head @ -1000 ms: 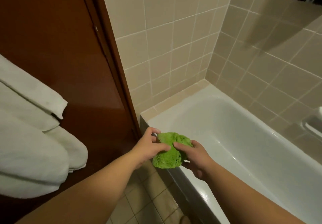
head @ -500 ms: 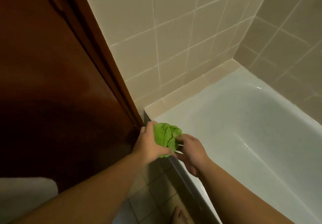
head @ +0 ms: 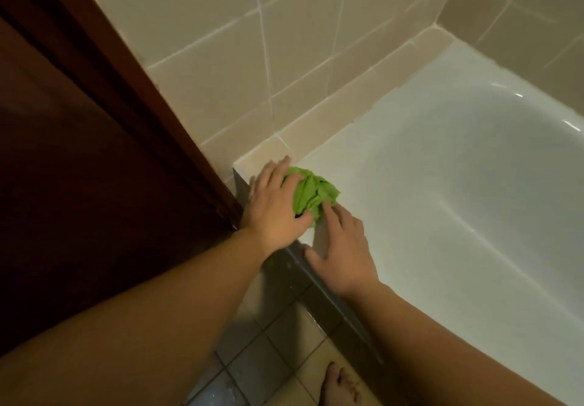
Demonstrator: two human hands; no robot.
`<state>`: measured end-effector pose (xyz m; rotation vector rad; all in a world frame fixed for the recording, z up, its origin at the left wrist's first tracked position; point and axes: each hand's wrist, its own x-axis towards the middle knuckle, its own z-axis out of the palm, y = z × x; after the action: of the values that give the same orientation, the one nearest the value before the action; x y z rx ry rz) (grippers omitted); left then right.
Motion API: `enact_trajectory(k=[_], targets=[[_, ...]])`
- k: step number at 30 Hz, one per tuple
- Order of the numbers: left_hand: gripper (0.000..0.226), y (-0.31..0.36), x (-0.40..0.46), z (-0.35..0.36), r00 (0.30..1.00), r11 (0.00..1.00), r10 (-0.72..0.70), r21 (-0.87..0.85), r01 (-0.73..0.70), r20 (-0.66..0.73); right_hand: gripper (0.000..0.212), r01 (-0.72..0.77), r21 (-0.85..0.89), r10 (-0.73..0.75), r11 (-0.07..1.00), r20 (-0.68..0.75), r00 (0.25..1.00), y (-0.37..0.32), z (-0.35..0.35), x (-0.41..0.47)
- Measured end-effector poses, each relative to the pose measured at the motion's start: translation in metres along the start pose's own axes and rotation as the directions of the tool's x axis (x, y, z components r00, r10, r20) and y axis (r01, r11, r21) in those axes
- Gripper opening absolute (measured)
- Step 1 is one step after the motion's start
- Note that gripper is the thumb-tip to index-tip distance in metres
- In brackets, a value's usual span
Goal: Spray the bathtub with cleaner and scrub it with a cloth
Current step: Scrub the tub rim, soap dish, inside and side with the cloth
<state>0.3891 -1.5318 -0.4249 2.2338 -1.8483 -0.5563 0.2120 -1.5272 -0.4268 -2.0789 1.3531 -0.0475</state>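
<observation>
Door (head: 79, 184) of dark brown wood is seen at far left, its frame meeting the beige wall tiles (head: 205, 42). Just right of the frame, the left hand (head: 275, 206) is laid flat, palm down, on the near corner of the bathtub (head: 458, 200) rim; its grip is spread, with straight fingers pressed onto the left part of the green cloth (head: 313, 194). The cloth is bunched up and rests on the white rim at that corner, beside the tiled ledge. The right hand (head: 341, 247) is placed on the rim just beside it, grip spread and relaxed, one fingertip touching the cloth's near edge. A bare foot (head: 339, 386) is seen on the tiled floor (head: 262, 358) below, next to the tub's outer wall.
</observation>
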Motion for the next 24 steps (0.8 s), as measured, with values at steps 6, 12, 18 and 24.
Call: enact_trajectory(k=[6, 12, 18, 24], targets=[[0.078, -0.019, 0.014, 0.0, 0.98, 0.977, 0.201, 0.065, -0.201, 0.01, 0.101, -0.094, -0.199, 0.099, 0.975, 0.014, 0.995, 0.02, 0.021, -0.014], [0.077, -0.026, 0.022, 0.015, 0.964, 0.967, 0.252, -0.009, -0.254, -0.089, 0.103, -0.11, -0.233, 0.105, 0.966, -0.033, 0.994, 0.02, 0.027, -0.013], [0.071, -0.021, 0.025, 0.017, 0.953, 0.964, 0.263, 0.007, -0.265, -0.151, 0.102, -0.096, -0.266, 0.078, 0.959, -0.081, 0.994, 0.024, 0.034, -0.013], [0.062, -0.023, 0.029, 0.021, 0.927, 0.944, 0.307, -0.05, -0.325, -0.215, 0.1, -0.062, -0.291, 0.034, 0.955, -0.102, 0.994, 0.026, 0.036, -0.011]])
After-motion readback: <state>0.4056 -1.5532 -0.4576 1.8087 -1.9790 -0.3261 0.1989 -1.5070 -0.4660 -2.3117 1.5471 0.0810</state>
